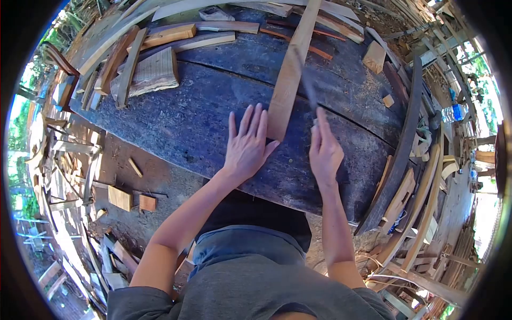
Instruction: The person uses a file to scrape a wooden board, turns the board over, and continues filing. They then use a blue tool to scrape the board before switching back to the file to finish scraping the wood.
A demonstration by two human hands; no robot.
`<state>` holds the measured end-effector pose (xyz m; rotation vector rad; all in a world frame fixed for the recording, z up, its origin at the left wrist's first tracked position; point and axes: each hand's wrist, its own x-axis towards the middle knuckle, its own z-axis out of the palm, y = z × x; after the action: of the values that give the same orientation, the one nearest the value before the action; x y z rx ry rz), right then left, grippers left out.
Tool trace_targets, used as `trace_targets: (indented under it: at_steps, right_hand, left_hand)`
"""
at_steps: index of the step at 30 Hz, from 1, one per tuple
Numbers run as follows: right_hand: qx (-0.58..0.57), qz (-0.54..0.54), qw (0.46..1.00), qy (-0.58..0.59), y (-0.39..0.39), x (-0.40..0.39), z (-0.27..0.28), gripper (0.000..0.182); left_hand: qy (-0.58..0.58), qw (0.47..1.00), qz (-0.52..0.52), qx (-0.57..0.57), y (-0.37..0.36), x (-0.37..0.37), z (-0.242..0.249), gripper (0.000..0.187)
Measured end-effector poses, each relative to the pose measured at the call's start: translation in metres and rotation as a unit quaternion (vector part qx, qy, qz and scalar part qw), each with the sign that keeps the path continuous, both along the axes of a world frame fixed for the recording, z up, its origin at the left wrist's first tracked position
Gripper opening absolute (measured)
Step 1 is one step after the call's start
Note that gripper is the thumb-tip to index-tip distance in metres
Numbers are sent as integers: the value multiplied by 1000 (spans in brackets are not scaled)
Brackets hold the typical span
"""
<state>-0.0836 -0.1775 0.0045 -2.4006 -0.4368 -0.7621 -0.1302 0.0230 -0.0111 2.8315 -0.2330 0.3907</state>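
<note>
A long pale wooden plank (pixel 286 88) lies across the dark blue worktable (pixel 208 109), its near end pointing toward me. My left hand (pixel 246 144) rests flat beside that near end, fingers stretched out and the thumb at the plank's end corner. To the right of the plank, my right hand (pixel 326 152) is closed around the handle end of a long, thin, blade-like tool (pixel 308 84). The tool is smeared by motion and angles forward, its far part overlapping the plank's right edge in this view. Its handle is mostly hidden in my fingers.
Offcuts lie along the table's back and left, among them a wide wood block (pixel 154 74). A small block (pixel 374 57) and wood shavings are at the back right. A dark curved beam (pixel 408 138) runs along the right edge. Wood scraps (pixel 120 198) lie on the ground.
</note>
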Motion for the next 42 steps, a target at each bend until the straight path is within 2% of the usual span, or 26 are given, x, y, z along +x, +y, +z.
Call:
trace_targets:
  at_steps: [2,4,6,8,9,10,12,15,20,23,28,29,33,35,40,42]
  right_hand:
    - [-33,9,999,11,10,-8,5,45]
    - [-82,-13,993,88,15,-9,8,44]
    - [-87,-25,994,69,12,-4,5,43]
    - [-106,-26,991,74,10,1,4,44]
    - [-107,-24,992,66,9,1,4,43]
    - [-109,-27,991,67,8,-1,4,43]
    - [-172,-5,981,91,10,-6,13,42]
    - [-223,3,968,111,4,-20,22,42]
    - [-235,23,961,142,-3,-20,32,44]
    - [-284,6,947,150,14,24,30,40]
    - [-201,-1,970,138,29,108,21,39]
    - [-185,9,977,106,25,104,15,40]
    - [-224,46,967,114,15,29,22,42]
    - [-279,49,943,176,12,5,36,44]
    - [-302,53,944,125,27,52,31,44]
    - [-292,60,948,110,32,56,28,44]
  left_hand:
    - [-14,1000,2,-7,-8,10,-1,80]
    - [-6,1000,16,-13,-16,22,0,76]
    - [-36,998,18,-51,-21,23,3,70]
    - [-129,988,-71,-48,-13,19,6,62]
    - [-145,977,-129,-87,-11,17,5,53]
    - [-143,977,-131,-90,-11,12,5,53]
    - [-66,976,-169,-116,-9,2,11,46]
    - [-59,977,-172,-110,-5,1,13,45]
    - [-35,975,-167,-140,-7,2,10,43]
    - [-26,975,-167,-145,-6,2,11,42]
    - [-21,976,-169,-138,-3,2,10,44]
    - [0,975,-172,-139,-3,1,12,47]
    - [16,978,-167,-127,-6,3,18,57]
    - [14,977,-163,-136,-7,3,16,57]
    - [-7,979,-164,-122,-6,5,7,58]
    - [-14,982,-131,-133,-6,4,8,58]
